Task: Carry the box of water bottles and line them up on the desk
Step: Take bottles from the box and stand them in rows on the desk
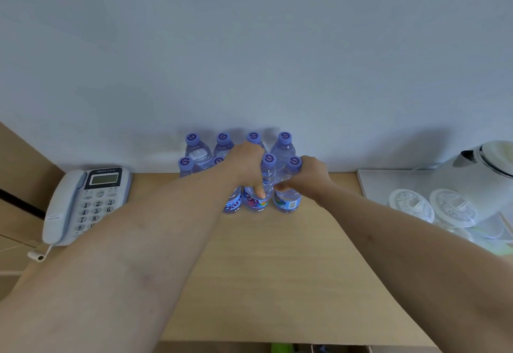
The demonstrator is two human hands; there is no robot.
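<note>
Head view: we count eight water bottles (199, 150) with purple caps, standing upright on the wooden counter (277, 269) in two rows of four against the pale wall (249, 47). The back row touches or nearly touches the wall; the front row stands just before it.

Our left hand (247, 163) curls round the third bottle of the front row (265, 186), thumb pressed down its side above the coloured label. Our right hand (311, 177) grips the fourth, rightmost front bottle (288, 200) at its shoulder, fingers wrapped round it just beneath the cap. Both bottles rest on the counter, close beside each other.

One desk telephone (86, 202) lies at the left end of the counter. At the right, one white tray (374, 183) carries one white kettle (488, 169) and two upturned glasses (410, 205), as far as we can tell.
</note>
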